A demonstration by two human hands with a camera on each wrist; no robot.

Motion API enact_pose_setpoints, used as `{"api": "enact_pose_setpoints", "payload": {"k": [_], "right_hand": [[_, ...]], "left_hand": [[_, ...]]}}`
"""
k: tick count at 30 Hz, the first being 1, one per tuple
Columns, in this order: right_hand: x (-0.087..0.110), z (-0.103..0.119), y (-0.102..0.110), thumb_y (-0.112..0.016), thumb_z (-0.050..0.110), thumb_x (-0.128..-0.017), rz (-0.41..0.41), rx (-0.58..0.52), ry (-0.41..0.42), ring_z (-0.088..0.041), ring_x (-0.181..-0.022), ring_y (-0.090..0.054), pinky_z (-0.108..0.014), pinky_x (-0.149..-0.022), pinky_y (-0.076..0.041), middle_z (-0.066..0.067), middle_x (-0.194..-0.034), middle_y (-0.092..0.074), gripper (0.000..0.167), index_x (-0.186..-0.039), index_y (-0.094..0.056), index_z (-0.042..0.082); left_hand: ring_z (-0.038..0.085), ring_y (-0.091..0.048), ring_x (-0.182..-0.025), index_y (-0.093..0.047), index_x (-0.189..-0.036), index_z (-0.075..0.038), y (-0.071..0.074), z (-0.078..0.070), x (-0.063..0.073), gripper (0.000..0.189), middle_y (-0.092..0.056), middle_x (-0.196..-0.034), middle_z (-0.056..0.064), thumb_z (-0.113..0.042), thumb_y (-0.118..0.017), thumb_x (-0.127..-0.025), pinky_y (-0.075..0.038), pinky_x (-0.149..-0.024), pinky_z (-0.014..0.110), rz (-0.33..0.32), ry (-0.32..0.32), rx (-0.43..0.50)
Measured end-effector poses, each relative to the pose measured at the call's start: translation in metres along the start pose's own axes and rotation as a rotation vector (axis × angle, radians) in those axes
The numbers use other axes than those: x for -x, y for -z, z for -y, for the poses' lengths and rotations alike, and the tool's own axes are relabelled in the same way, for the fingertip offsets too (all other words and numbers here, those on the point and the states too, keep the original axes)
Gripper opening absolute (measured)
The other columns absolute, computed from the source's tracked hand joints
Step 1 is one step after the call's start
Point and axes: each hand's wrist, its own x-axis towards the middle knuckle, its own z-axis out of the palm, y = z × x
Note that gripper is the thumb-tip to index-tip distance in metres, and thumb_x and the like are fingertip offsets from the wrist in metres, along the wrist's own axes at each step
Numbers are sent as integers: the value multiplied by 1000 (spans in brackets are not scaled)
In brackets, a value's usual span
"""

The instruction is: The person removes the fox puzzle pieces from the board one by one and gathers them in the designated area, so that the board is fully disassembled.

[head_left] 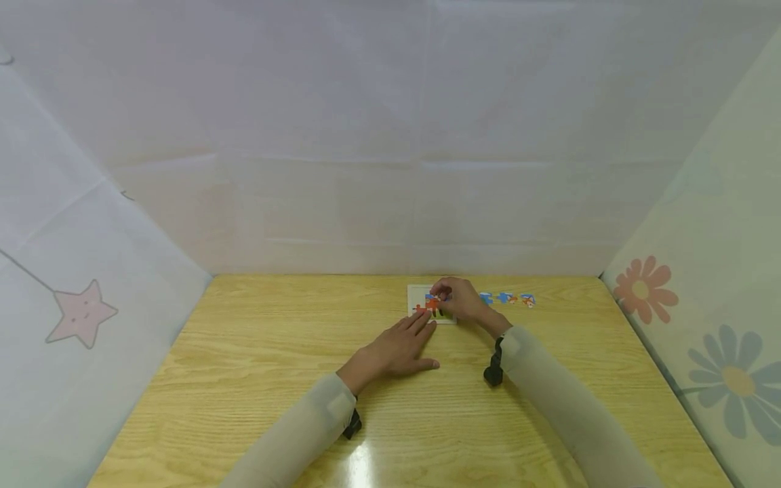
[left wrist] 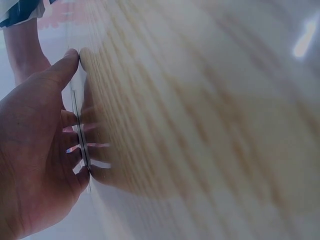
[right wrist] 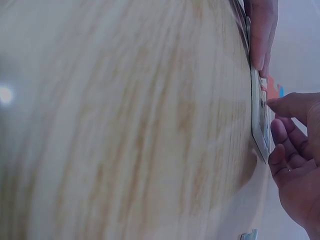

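A small white-framed jigsaw puzzle board (head_left: 417, 291) lies near the table's far edge, with red, blue and green pieces inside. My left hand (head_left: 399, 346) rests with straight, spread fingers on its front left edge. At its right side my right hand (head_left: 465, 299) pinches a puzzle piece (head_left: 436, 298) between thumb and fingers. The right wrist view shows an orange and blue piece (right wrist: 273, 88) rising above the frame, beside the fingertips. Part of the board is hidden under both hands. In the left wrist view my left hand (left wrist: 37, 150) touches the board's edge.
Several loose puzzle pieces (head_left: 505, 297) lie in a row right of the board. The wooden table (head_left: 274, 352) is bounded by a pale cloth wall (head_left: 342, 203) behind and printed cloth at both sides. Dark bands (head_left: 495, 366) with devices circle both wrists.
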Motion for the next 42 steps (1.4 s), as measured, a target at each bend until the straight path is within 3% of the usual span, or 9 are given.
{"api": "enact_pose_setpoints", "payload": {"k": [12, 20, 33, 42], "right_hand": [[1, 4, 2, -79, 1, -94, -2, -95, -25, -27, -100, -74, -42, -86, -63, -12, -111, -74, 22, -116, -76, 3], [1, 3, 0, -78, 4, -96, 7, -122, -59, -24, -99, -72, -41, -86, -62, -10, -111, -74, 18, -114, -76, 5], [3, 2, -1, -76, 6, -98, 1, -123, -30, -17, -88, -71, -32, -77, -60, -7, -101, -75, 17, -114, -77, 4], [5, 4, 1, -75, 7, -98, -21, -159, -59, -19, -91, -72, -36, -80, -61, -8, -103, -77, 20, -118, -77, 6]], "left_hand": [[30, -13, -164, -23, -170, -9, -1, 1, -2, 90, -12, -178, 13, -69, -42, -106, -23, -131, 45, -7, -5, -9], [30, -12, -164, -22, -170, -9, 0, 0, -2, 90, -10, -178, 13, -69, -42, -106, -22, -131, 45, 1, 1, -1], [29, -11, -164, -21, -170, -9, -1, 0, 0, 90, -10, -178, 13, -69, -42, -106, -22, -131, 44, 7, 8, 1], [30, -13, -164, -23, -170, -9, 0, 0, 1, 90, -12, -178, 13, -69, -43, -106, -22, -131, 44, -1, 6, -4]]}}
